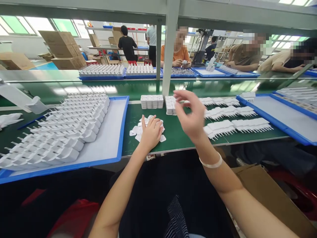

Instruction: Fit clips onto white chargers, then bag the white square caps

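My left hand [150, 133] lies palm down on a small heap of flat white plastic covers [135, 131] on the green bench mat [173, 135]. Its fingers are curled over the pieces. My right hand [190, 114] hovers above the mat with its fingers spread and nothing in it. Just beyond it stand blocks of white charger bodies [151, 101]. Rows of white pronged chargers [237, 125] lie to the right of that hand.
A blue tray [116, 145] at left holds several rows of white pronged chargers. Another blue tray [284, 115] sits at right. A grey post [169, 49] rises behind the bench. Other people work across the line. A cardboard box [269, 195] sits by my right arm.
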The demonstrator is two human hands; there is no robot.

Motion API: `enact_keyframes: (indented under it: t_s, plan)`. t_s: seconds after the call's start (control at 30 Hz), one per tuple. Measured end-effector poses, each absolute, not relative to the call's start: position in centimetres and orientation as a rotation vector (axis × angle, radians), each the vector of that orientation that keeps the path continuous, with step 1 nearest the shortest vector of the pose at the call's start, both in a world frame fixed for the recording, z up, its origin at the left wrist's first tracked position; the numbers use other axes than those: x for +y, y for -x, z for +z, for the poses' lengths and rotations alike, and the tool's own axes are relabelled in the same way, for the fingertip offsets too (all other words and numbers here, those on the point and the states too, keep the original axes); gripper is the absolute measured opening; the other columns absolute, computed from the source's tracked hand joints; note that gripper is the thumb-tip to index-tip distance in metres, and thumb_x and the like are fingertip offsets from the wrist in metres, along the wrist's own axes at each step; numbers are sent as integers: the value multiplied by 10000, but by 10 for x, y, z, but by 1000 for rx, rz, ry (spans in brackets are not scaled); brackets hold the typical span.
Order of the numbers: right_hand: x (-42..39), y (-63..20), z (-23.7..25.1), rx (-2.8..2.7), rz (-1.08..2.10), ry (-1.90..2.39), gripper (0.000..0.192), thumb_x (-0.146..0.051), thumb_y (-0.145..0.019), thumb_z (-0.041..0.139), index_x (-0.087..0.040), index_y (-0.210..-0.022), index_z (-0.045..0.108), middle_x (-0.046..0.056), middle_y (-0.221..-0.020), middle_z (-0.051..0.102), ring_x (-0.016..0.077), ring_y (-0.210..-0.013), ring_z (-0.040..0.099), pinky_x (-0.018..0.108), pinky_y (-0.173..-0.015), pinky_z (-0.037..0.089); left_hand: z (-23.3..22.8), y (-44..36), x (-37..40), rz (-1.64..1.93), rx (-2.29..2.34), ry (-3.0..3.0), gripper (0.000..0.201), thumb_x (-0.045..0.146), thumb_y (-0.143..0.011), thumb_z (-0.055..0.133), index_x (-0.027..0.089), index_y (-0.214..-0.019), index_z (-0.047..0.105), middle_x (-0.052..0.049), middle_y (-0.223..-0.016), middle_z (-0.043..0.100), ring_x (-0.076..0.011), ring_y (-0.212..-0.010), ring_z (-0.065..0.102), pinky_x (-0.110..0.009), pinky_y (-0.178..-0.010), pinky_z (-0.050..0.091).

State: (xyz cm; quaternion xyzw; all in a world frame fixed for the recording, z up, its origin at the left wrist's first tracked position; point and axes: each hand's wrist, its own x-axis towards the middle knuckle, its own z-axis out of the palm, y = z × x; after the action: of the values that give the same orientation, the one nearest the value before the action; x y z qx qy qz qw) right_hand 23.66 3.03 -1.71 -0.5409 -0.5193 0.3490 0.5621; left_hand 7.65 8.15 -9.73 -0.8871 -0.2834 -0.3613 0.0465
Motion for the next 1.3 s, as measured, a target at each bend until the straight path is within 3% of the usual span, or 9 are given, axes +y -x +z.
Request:
enact_keyframes:
  t_s: [0.1, 0.17, 0.23, 0.33, 0.57, 0.77, 1.07, 1.2, 1.3]
  plan:
    - [87, -245, -14, -1319, 278, 1850, 633, -430, -839, 641, -100, -1361, 502, 220, -1418, 479, 444, -1361, 379, 559, -1030, 406, -97, -76, 80, -1091, -876, 2712, 251, 203, -969, 420, 192, -1103, 631, -103, -1158, 684, -294, -1296, 534, -669, -1199, 85]
    - [118, -251, -20, -1336, 104, 2203, 714, -454, -805, 694, -32, -1345, 494, 288, -1400, 479, 437, -1306, 457, 532, -1013, 419, -98, -74, 80, -1074, -907, 2719, 242, 197, -967, 422, 195, -1081, 635, -99, -1154, 685, -294, -1297, 532, -676, -1194, 95]
    - [138, -256, -29, -1347, 111, 2300, 615, -427, -796, 713, -8, -1228, 581, 297, -1269, 587, 404, -1210, 558, 482, -969, 454, -99, -73, 81, -1069, -937, 2728, 231, 186, -962, 425, 195, -1051, 639, -94, -1149, 686, -299, -1299, 529, -686, -1187, 107]
    - [150, -264, -39, -1358, 152, 2290, 440, -389, -804, 693, -30, -1058, 667, 269, -1118, 673, 367, -1112, 628, 421, -903, 485, -100, -71, 81, -1087, -953, 2753, 230, 174, -959, 424, 195, -1030, 642, -86, -1140, 687, -299, -1301, 525, -693, -1185, 109]
    - [153, -293, -34, -1315, 221, 2247, 343, -430, -775, 673, -114, -906, 695, 173, -939, 722, 292, -914, 670, 340, -748, 496, -100, -71, 79, -1115, -962, 2820, 232, 177, -957, 429, 211, -1029, 647, -81, -1136, 682, -291, -1320, 505, -687, -1194, 76]
    - [152, -301, -31, -1275, 195, 2172, 130, -223, -761, 602, -151, -681, 675, 112, -729, 682, 256, -793, 653, 314, -700, 466, -97, -70, 78, -1130, -957, 2853, 214, 171, -958, 431, 205, -1018, 633, -76, -1135, 687, -292, -1310, 509, -687, -1189, 85]
    - [139, -318, -20, -1106, 146, 2049, 170, -174, -777, 544, -131, -704, 691, 83, -663, 631, 211, -708, 597, 298, -682, 454, -94, -67, 84, -1171, -929, 2861, 216, 177, -964, 422, 204, -991, 635, -76, -1119, 697, -288, -1291, 528, -682, -1186, 108]
    - [101, -322, -15, -1068, 40, 1944, 260, -189, -830, 458, -127, -753, 699, 71, -703, 638, 176, -692, 555, 274, -664, 446, -93, -73, 71, -1329, -703, 2853, 230, 200, -957, 414, 193, -1015, 636, -87, -1075, 704, -256, -1173, 600, -558, -1154, 319]
    - [49, -327, -15, -1038, -60, 1831, 307, -263, -868, 442, -113, -858, 710, 48, -756, 657, 172, -723, 573, 258, -660, 451, -129, -92, 30, -1104, -431, 3200, 236, 272, -941, 455, 205, -1064, 645, -118, -1128, 683, -247, -1112, 622, -462, -1041, 470]
